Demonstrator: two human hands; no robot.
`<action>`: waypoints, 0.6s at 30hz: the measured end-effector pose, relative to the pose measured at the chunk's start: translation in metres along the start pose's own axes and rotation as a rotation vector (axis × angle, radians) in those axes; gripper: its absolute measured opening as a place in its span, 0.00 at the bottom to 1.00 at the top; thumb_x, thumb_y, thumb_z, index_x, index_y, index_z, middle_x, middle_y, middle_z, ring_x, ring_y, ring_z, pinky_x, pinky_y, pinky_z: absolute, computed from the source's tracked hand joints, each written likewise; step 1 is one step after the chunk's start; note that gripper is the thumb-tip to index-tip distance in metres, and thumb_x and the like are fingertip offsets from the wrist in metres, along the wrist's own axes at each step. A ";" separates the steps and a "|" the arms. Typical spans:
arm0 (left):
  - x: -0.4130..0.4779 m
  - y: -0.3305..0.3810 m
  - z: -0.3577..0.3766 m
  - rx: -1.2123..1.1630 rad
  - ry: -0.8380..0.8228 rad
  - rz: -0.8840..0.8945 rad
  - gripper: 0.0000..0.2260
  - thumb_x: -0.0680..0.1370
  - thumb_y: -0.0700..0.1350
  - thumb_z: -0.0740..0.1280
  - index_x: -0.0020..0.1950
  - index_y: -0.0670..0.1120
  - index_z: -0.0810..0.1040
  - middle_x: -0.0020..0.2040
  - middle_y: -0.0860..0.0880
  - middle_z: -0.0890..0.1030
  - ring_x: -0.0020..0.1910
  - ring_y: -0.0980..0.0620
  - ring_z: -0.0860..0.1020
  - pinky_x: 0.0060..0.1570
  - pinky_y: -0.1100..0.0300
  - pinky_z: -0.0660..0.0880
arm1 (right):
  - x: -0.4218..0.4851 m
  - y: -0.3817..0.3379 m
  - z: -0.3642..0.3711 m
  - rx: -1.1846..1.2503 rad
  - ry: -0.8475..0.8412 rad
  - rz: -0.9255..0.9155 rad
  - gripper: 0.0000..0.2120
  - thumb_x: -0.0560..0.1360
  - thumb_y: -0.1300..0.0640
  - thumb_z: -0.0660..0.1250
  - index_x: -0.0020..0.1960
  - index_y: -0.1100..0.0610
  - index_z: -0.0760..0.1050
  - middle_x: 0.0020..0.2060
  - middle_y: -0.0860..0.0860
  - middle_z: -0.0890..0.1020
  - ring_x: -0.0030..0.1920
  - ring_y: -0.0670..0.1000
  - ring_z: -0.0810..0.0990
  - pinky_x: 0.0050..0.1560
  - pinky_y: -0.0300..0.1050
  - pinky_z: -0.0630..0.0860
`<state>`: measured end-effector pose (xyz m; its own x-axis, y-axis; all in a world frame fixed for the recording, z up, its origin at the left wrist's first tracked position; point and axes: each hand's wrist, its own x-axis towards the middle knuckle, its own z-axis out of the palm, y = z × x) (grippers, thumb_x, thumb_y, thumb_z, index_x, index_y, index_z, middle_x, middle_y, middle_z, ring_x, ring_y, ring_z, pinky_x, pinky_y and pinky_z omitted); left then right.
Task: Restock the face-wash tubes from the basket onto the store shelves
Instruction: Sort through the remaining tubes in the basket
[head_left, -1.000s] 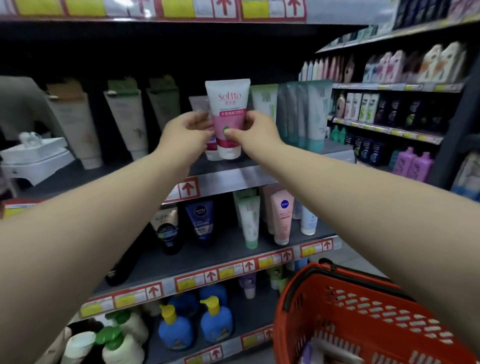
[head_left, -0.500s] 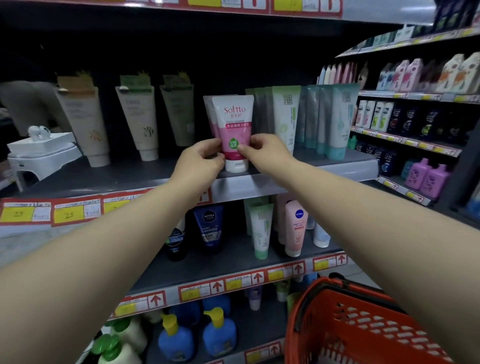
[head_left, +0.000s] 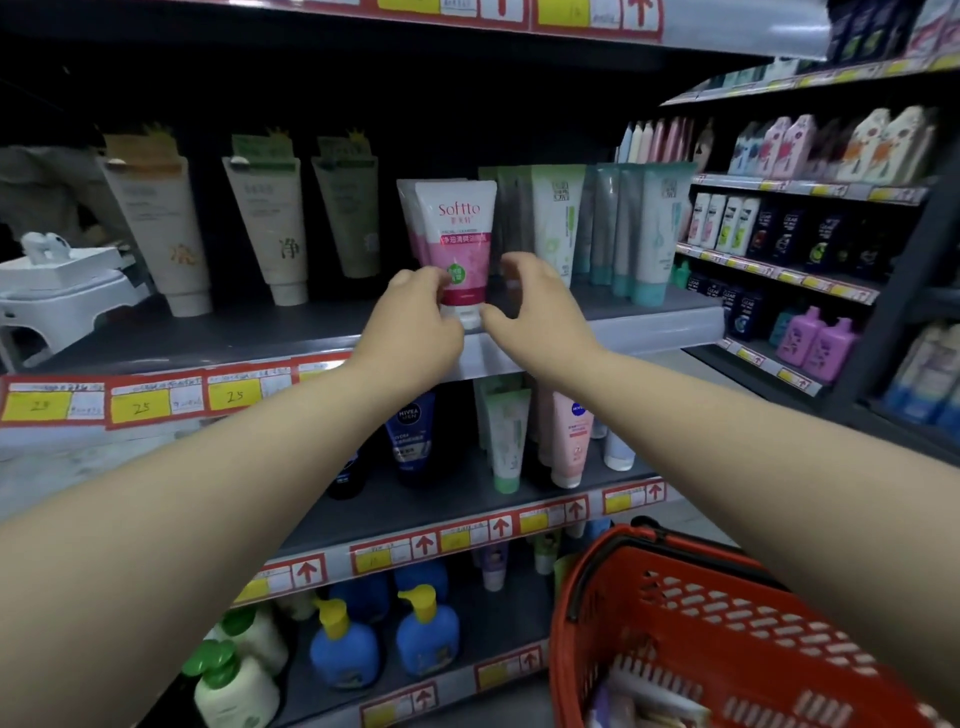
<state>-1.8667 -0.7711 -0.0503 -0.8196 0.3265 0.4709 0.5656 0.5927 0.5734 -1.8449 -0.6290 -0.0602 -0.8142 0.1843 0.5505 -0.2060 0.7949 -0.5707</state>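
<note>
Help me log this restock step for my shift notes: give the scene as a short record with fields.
product: Softto tube, pink and white, standing cap-down
place: upper shelf, in front of a matching tube
left hand: fingers curled on the tube's lower left side
right hand: fingers spread just right of the tube, holding nothing
right neighbours: green-and-white tubes
source: red basket, lower right, contents mostly out of view

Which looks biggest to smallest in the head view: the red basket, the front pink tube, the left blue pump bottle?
1. red basket, though nearest the camera.
2. front pink tube.
3. left blue pump bottle.
</note>
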 end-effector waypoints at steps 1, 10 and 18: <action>-0.003 0.004 -0.001 0.039 -0.014 0.039 0.21 0.75 0.37 0.60 0.68 0.43 0.70 0.62 0.44 0.71 0.58 0.46 0.75 0.58 0.61 0.68 | -0.007 0.001 -0.004 -0.044 -0.020 -0.020 0.28 0.75 0.54 0.64 0.72 0.57 0.61 0.68 0.54 0.69 0.66 0.51 0.70 0.62 0.41 0.67; -0.044 0.030 0.060 0.288 -0.311 0.228 0.19 0.75 0.40 0.60 0.67 0.42 0.70 0.65 0.40 0.73 0.63 0.41 0.72 0.60 0.50 0.71 | -0.087 0.061 -0.035 -0.476 -0.303 -0.063 0.32 0.70 0.50 0.61 0.72 0.59 0.62 0.65 0.59 0.70 0.65 0.60 0.67 0.65 0.54 0.67; -0.111 0.017 0.210 0.315 -0.653 0.294 0.16 0.74 0.45 0.63 0.60 0.43 0.72 0.58 0.41 0.75 0.58 0.40 0.75 0.55 0.48 0.74 | -0.196 0.168 -0.026 -0.534 -0.457 0.145 0.30 0.71 0.52 0.65 0.71 0.59 0.64 0.62 0.61 0.72 0.63 0.61 0.70 0.65 0.51 0.67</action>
<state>-1.7852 -0.6428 -0.2337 -0.5836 0.8116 0.0279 0.7951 0.5641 0.2227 -1.7060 -0.5166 -0.2483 -0.9832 0.1420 0.1143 0.1203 0.9766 -0.1782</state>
